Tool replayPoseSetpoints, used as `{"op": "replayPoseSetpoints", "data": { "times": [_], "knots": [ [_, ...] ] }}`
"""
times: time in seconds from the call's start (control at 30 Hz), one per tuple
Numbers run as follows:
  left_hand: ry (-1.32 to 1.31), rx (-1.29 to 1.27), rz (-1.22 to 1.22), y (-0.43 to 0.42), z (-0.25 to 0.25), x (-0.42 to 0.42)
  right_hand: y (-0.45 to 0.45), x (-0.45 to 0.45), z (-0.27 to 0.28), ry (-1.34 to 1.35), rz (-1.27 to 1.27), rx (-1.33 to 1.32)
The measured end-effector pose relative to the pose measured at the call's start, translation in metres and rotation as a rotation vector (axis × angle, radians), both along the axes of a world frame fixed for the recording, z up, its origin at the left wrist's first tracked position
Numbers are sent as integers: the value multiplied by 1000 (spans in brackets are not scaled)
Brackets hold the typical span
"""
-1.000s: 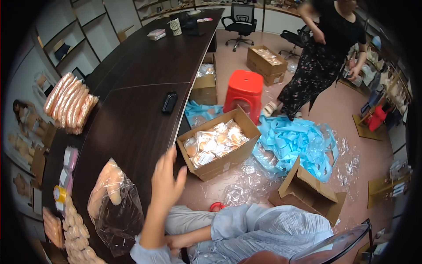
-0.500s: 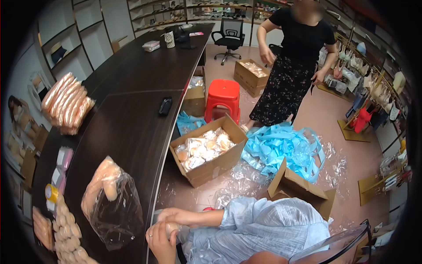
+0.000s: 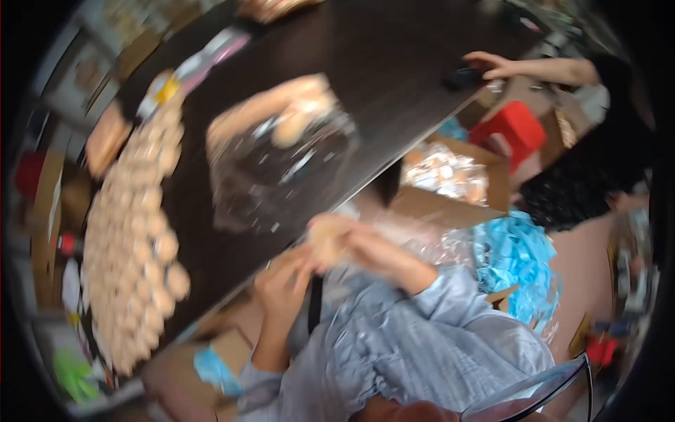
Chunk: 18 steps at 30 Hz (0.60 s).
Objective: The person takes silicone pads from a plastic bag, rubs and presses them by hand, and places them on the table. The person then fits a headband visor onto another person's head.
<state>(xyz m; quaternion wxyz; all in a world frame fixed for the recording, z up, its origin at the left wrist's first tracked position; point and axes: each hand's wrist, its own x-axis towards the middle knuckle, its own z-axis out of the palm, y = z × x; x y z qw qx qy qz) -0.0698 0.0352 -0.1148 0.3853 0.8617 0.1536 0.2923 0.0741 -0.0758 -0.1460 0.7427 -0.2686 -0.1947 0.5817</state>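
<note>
My left hand (image 3: pixel 281 276) and my right hand (image 3: pixel 355 243) meet just off the edge of the dark table. Between them is a small rounded beige pad (image 3: pixel 328 238), blurred by motion, with the fingers of both hands closed on it. On the table beyond lies a clear plastic bag (image 3: pixel 264 190) with several beige pads (image 3: pixel 271 112) at its far end. To the left, many beige cup-shaped pads (image 3: pixel 137 246) are laid out in long overlapping rows.
Yellow tape (image 3: pixel 166 90) and a wrapped bundle (image 3: pixel 271 7) sit on the table (image 3: pixel 394 77). A co-worker's hand (image 3: pixel 496 65) reaches to a black object (image 3: pixel 460 77). On the floor are a cardboard box (image 3: pixel 450 211) of wrapped pads, a red stool (image 3: pixel 520 130) and blue bags (image 3: pixel 517 260).
My view has swung left and tilted, bringing the rows of pads fully into sight. Both hands still hold the pad, now raised. The co-worker has stretched a hand over the table.
</note>
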Motion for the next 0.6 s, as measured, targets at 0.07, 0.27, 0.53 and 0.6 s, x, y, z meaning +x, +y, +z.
{"op": "replayPoseSetpoints", "data": {
  "times": [0.07,0.27,0.53,0.6],
  "knots": [
    [83,-187,142,3,7,-3,0,4,16,135,49,-35],
    [-286,-756,255,10,-5,-6,16,6,14,106,103,-141],
    [-84,226,62,15,-16,8,30,3,7,20,113,-191],
    [-44,267,35,15,-20,13,29,3,4,60,105,-184]
  ]
}}
